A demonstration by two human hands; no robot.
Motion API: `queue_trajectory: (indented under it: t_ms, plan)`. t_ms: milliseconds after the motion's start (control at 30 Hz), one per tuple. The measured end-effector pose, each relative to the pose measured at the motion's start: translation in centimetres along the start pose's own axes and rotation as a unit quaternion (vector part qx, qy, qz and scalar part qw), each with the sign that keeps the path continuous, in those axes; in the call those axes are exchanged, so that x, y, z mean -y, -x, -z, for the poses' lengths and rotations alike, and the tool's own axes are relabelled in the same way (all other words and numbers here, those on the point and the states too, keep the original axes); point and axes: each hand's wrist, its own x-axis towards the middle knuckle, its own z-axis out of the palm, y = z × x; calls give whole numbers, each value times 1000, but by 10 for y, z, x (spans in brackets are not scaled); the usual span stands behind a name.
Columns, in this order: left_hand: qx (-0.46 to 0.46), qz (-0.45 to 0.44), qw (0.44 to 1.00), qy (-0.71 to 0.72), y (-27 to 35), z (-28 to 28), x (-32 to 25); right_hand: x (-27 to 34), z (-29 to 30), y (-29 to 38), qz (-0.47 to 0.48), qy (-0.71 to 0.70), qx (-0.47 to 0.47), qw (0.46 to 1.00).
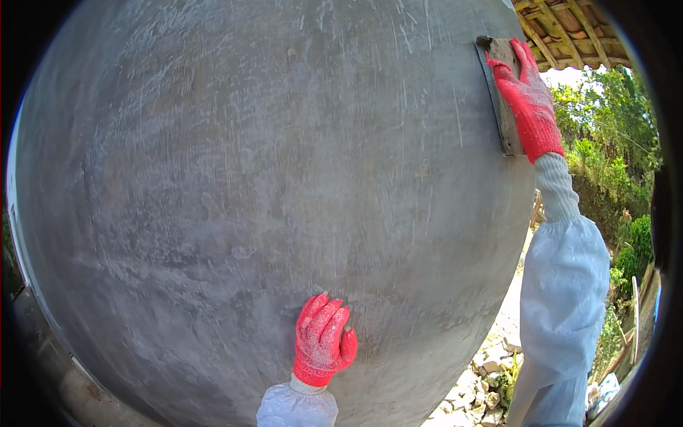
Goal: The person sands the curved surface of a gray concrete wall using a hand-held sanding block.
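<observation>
A tall grey plastered wall point(277, 176) fills most of the view, its surface marked by vertical streaks and paler smears. High at the right edge of it, my right hand point(525, 101), in a red coated glove, grips a wooden board point(507, 123). This board has a thin dark metal strip point(490, 85) along its left side, lying close against the wall. My left hand point(323, 339), gloved the same way, rests on the lower middle of the wall with nothing in it. Its fingers are slightly bent, and the glove's fingertips look worn or cut through.
Beyond the wall's right edge, a tiled roof overhang on wooden poles point(571, 32) shows above green trees point(608, 117). Broken stones point(483, 384) lie on the ground below. A pale ledge point(90, 389) runs along the lower left.
</observation>
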Motion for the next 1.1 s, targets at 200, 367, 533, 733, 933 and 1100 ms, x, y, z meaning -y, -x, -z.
queue_trajectory:
  t_ms: [200, 367, 533, 733, 933, 1100]
  plan:
    - [-12, 8, 1000, -17, 1, 17, 12, 126, 57, 155, 404, -134, 411, 806]
    - [-1, 8, 1000, -3, 1, 14, 9, 116, 63, 143, 325, -164, 529, 766]
    - [-8, 7, 1000, 1, 1, 2, 1, -40, 7, -9, -67, 38, 102, 992]
    - [-9, 2, 1000, -9, -6, 0, 3, 36, -31, -18, 43, 76, 74, 993]
    - [-67, -3, 997, 32, -32, 12, -1, 214, -21, 43, 371, -152, 276, 873]
    - [-59, -2, 998, 23, -68, 0, 7, 58, -43, -56, -1, 52, 114, 992]
